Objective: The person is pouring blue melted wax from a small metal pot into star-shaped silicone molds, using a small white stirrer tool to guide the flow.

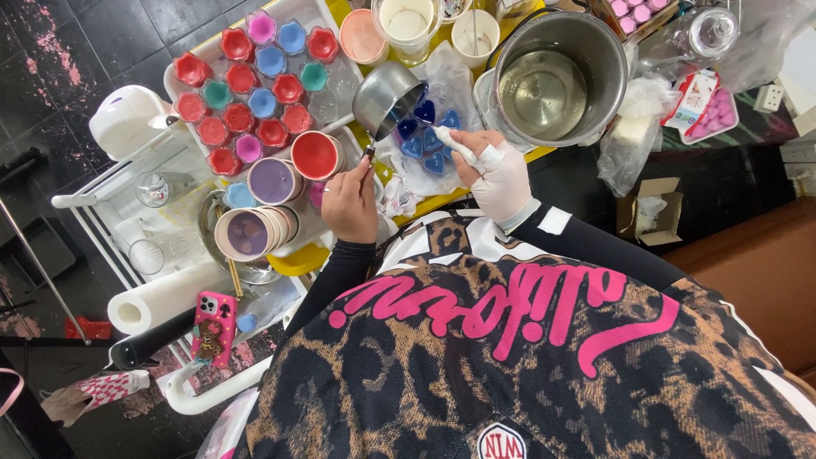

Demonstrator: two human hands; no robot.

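We've got the left hand (pixel 349 204) clamped on the small pouring pot (pixel 387 96) and the bandaged right hand (pixel 500 177) gripping a white stick (pixel 456 145), so tip slow over the blue heart molds (pixel 425 132).

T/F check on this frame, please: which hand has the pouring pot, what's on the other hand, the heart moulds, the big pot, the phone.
1. The left hand holds the small metal pouring pot by its handle. True.
2. The right hand is bare. False: it has a white glove or wrap on it, and it grips a small white object.
3. The heart moulds under the pot hold blue fill. True.
4. The large steel pot is full of red liquid. False: the liquid is clear and pale.
5. A phone in a pink case lies beside a paper towel roll. True.
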